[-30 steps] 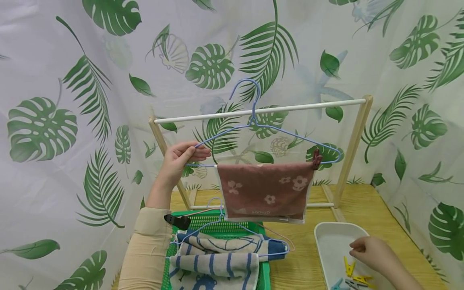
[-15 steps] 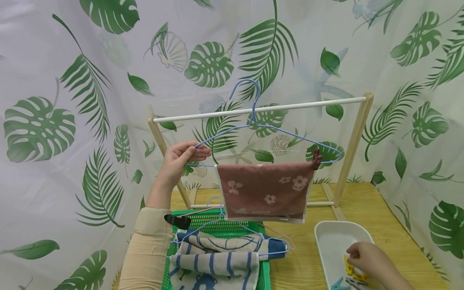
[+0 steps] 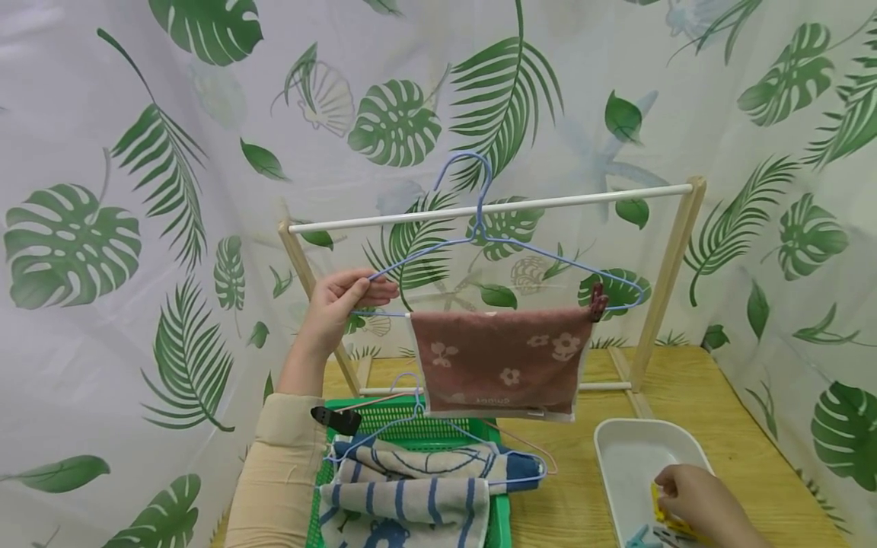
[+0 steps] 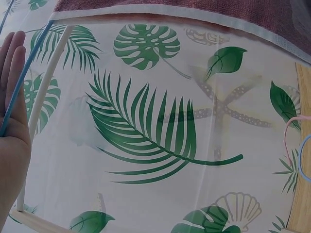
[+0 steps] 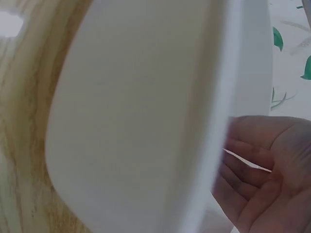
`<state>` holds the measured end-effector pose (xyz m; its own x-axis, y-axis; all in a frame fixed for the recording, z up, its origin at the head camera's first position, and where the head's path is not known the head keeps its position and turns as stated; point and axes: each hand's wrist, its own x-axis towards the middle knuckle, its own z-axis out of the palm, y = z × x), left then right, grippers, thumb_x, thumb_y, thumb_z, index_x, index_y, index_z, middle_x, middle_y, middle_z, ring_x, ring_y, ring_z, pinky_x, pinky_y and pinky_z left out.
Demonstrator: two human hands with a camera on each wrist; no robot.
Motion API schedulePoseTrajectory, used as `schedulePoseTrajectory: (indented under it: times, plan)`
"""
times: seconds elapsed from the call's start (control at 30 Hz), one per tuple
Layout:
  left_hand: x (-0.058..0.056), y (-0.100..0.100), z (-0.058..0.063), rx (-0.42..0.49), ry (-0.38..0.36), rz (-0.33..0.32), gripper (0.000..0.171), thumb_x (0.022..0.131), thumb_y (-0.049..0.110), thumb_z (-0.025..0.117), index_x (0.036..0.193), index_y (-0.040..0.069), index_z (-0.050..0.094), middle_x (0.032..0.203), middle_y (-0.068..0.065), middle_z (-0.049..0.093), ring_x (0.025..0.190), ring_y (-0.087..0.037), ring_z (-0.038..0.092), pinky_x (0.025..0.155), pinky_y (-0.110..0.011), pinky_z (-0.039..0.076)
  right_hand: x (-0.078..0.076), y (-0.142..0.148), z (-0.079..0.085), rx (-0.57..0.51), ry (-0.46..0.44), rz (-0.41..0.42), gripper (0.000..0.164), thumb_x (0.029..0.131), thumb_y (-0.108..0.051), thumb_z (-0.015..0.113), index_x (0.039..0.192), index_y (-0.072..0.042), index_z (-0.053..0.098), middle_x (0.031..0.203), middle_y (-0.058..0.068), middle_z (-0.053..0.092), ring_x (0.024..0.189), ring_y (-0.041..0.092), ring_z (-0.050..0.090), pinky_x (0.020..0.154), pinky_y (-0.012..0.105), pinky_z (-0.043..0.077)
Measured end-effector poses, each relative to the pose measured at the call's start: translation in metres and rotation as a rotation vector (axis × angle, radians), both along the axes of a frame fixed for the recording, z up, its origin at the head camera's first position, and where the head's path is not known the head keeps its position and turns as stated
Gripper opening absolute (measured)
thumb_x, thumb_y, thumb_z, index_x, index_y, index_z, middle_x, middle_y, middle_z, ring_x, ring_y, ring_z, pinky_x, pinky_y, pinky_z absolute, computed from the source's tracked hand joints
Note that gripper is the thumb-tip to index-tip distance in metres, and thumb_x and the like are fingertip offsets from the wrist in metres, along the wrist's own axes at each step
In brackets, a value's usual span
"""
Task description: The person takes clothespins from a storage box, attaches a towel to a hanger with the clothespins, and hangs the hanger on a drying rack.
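My left hand (image 3: pixel 342 304) pinches the left arm of a blue hanger (image 3: pixel 418 250) between thumb and fingers, with the other fingers extended behind it. The hanger hooks over the white rod of a wooden-framed rack. Draped over its lower bar is a dusty-red towel (image 3: pixel 503 361) with pale flowers; a dark red clothespin (image 3: pixel 598 302) sits at its right end. Down at the white tray (image 3: pixel 626 441), my right hand (image 3: pixel 699 498) reaches in beside a yellow clothespin (image 3: pixel 656 502). The tray wall hides its fingertips in the right wrist view, so a grip on the clothespin cannot be confirmed.
A green basket (image 3: pixel 505 525) at the front holds a blue-and-white striped towel (image 3: pixel 411 502) on another blue hanger, plus a pink hanger (image 3: pixel 527 441). Other clothespins (image 3: pixel 640 536) lie in the tray. The rack's white rod (image 3: pixel 582 201) spans behind the hanging towel.
My right hand has moved lower and slightly left in the tray, up against the yellow clothespin. My left hand keeps its hold on the hanger. The towel has stayed almost still.
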<state>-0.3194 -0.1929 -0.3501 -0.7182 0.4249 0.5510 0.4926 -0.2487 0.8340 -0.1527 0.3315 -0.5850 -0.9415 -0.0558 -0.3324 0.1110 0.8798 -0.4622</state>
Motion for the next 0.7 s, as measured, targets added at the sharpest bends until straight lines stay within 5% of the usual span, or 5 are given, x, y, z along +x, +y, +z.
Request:
schedulePoseTrajectory:
  times: [0.27,0.53,0.7]
  plan:
    - [-0.0007,-0.0008,-0.0020,-0.013,0.001,0.004,0.029,0.113,0.011,0.052,0.115,0.021,0.079,0.107,0.006,0.083,0.099,-0.008,0.080,0.090,-0.026,0.066,-0.0046,0.0030,-0.0062,0.081,-0.048,-0.051,0.029,0.091,-0.014,0.079,0.109,0.009,0.073,0.090,0.004,0.071,0.079,0.019,0.062,0.076,0.047,0.060]
    - [-0.0007,-0.0001,-0.0022,0.014,-0.007,-0.011,0.027,0.113,0.009,0.052,0.117,0.013,0.078,0.107,0.003,0.083,0.099,-0.009,0.081,0.089,-0.027,0.066,-0.0049,0.0017,-0.0082,0.118,0.002,-0.032,0.029,0.091,-0.014,0.079,0.107,0.009,0.073,0.086,0.005,0.069,0.077,0.020,0.059,0.074,0.048,0.058]
    - [-0.0006,0.0009,-0.0024,0.003,-0.010,0.001,0.034,0.113,0.005,0.048,0.115,0.019,0.079,0.106,0.005,0.083,0.098,-0.009,0.081,0.089,-0.026,0.066,-0.0042,0.0005,-0.0103,0.134,0.045,-0.018,0.027,0.089,-0.014,0.081,0.104,0.008,0.074,0.084,0.005,0.067,0.077,0.020,0.058,0.074,0.048,0.058]
